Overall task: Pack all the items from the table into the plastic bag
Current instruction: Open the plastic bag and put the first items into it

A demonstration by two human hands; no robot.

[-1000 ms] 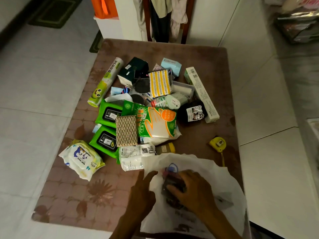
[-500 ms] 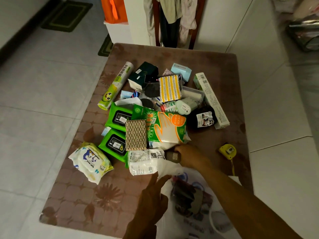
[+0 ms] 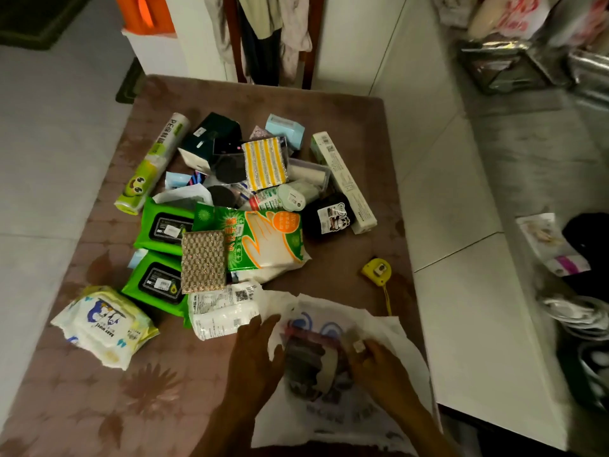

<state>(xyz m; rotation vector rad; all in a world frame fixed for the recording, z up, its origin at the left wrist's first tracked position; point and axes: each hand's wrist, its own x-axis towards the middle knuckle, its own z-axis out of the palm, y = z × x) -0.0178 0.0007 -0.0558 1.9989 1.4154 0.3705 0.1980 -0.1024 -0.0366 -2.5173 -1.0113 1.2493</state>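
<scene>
A white plastic bag (image 3: 392, 328) lies open at the near edge of the brown table (image 3: 329, 107), with dark items (image 3: 304, 361) showing inside it. My left hand (image 3: 255, 357) holds the bag's left rim. My right hand (image 3: 379, 367) is at the bag's mouth, closed on a small brown item (image 3: 357, 345). Behind the bag lies a pile: a white packet (image 3: 224, 308), a green glove packet (image 3: 263, 239), a scouring pad (image 3: 202, 260), two green wipe packs (image 3: 164, 225), baby wipes (image 3: 105, 324), a long white box (image 3: 342, 179) and a cling-film roll (image 3: 155, 159).
A yellow tape measure (image 3: 377, 271) lies alone at the table's right side, its strap trailing toward the bag. A chair draped with clothes (image 3: 270, 37) stands behind the table. A white ledge (image 3: 461, 291) borders the right edge, with clutter beyond it.
My right hand took the small brown item from the table beside the white packet and drew it back to the bag's mouth. My left hand stayed on the bag's rim.
</scene>
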